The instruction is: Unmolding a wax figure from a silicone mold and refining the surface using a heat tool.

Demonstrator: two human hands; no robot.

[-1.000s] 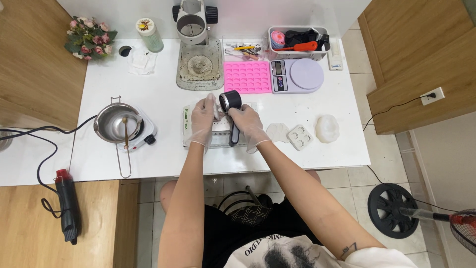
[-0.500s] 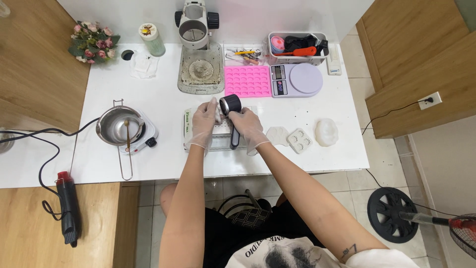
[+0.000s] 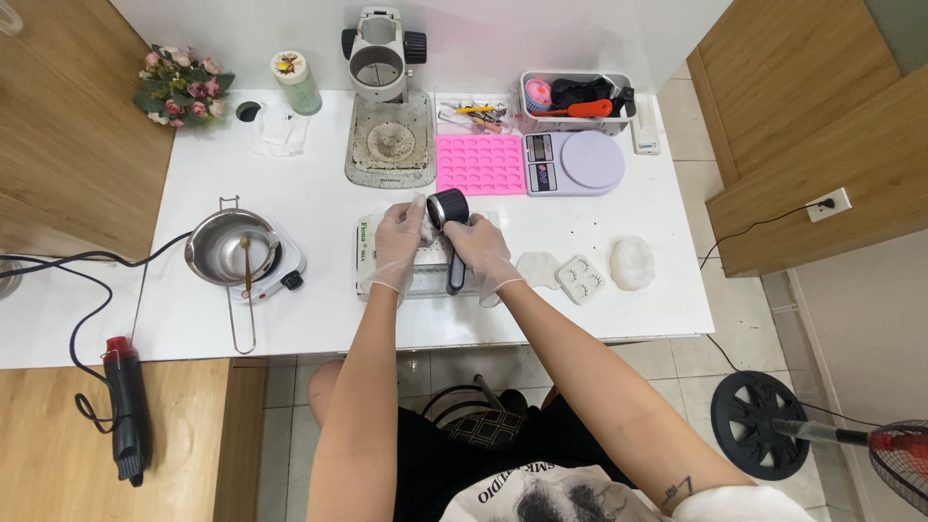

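At a white worktable (image 3: pixel 290 319), a seated person in thin clear gloves works over a pale rectangular tray (image 3: pixel 425 280) at the middle of the near edge. The step in hand appears to be wiping or emptying a small black scoop with a round cup at its head: the tool (image 3: pixel 450 237) stands over the tray, cup turned up and slightly away, handle running down toward the body. The next move would seem to call for a steady hold on the handle while the other hand works around the cup's rim without tipping whatever is in it onto the tray; what the cup contains cannot be made out.

Behind the tray stands a grey press-like stand (image 3: pixel 390 106) with a crusted base. To the right of the stand lie a pink mould (image 3: pixel 480 164) with rows of small cavities and a lilac kitchen scale (image 3: pixel 572 161). Well left of the tray, a steel pot (image 3: pixel 227 246) sits on a small electric hotplate, a spoon resting in it. Right of the tray lie a white mould (image 3: pixel 582 279) and a pale rounded lump (image 3: pixel 632 263).

The right hand (image 3: pixel 480 256) is wrapped closed around the scoop's handle, fingers curled fully about it. The left hand (image 3: pixel 401 237) is half closed, fingertips pinched on a scrap of whitish material (image 3: pixel 423 224) pressed against the side of the scoop's cup.
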